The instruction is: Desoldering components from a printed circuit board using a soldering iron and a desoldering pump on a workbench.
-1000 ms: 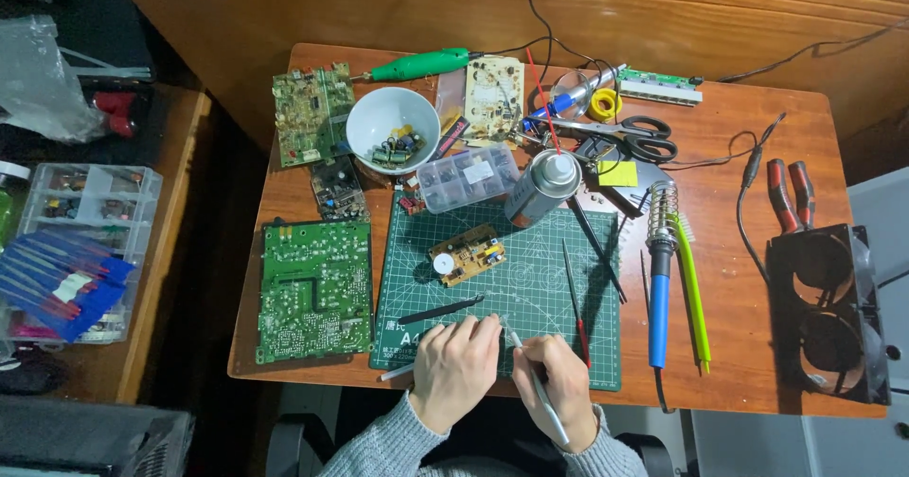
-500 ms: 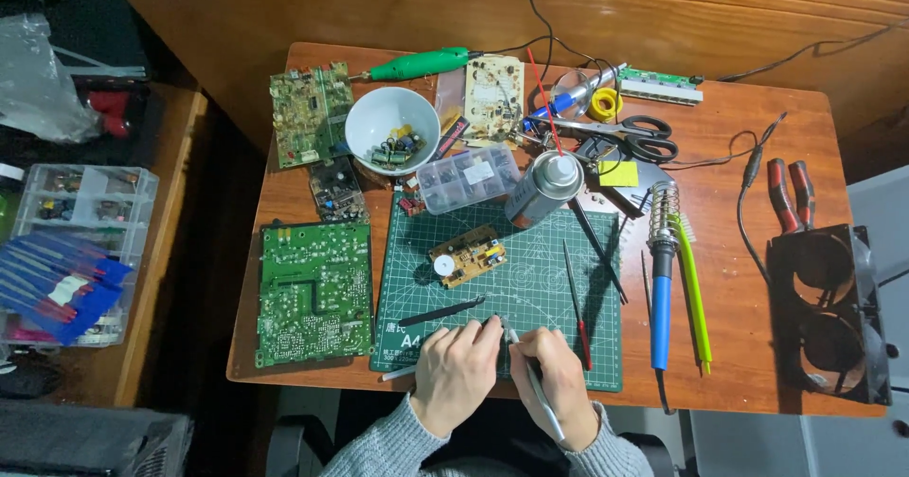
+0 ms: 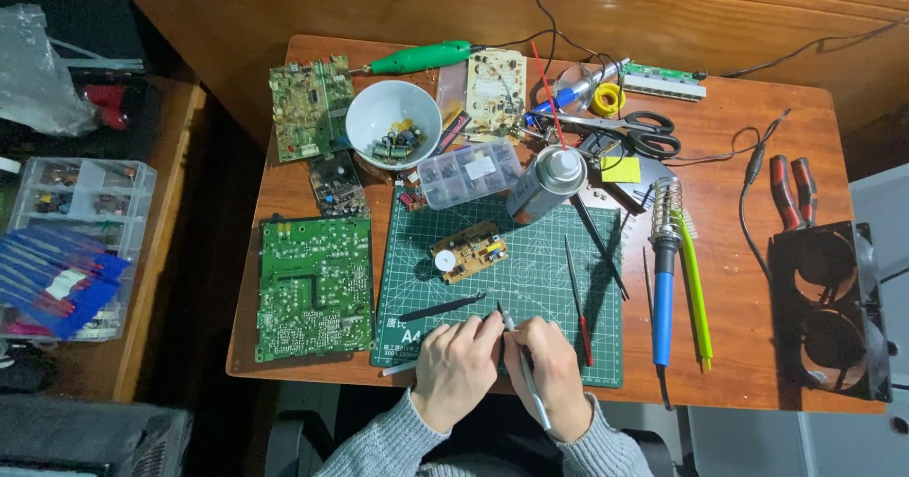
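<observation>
Both hands meet over the front edge of the green cutting mat point(image 3: 530, 278). My right hand point(image 3: 552, 375) grips a slim silver pen-shaped tool point(image 3: 526, 385) whose tail slants down to the right. My left hand point(image 3: 454, 371) pinches a thin dark piece point(image 3: 499, 312) at the tool's front end. Black tweezers point(image 3: 443, 307) lie on the mat just above my left hand. A small yellow circuit board point(image 3: 469, 251) rests near the mat's middle, apart from both hands.
A large green circuit board point(image 3: 315, 288) lies left of the mat. A spray can point(image 3: 547, 184), clear parts box point(image 3: 471, 172) and white bowl point(image 3: 393, 122) stand behind it. A blue soldering iron point(image 3: 663, 292), red pliers point(image 3: 791, 188) and black fan point(image 3: 831, 311) are on the right.
The hands stay together at the mat's front edge with only small finger movements around the tool's tip. Nothing else on the table has moved.
</observation>
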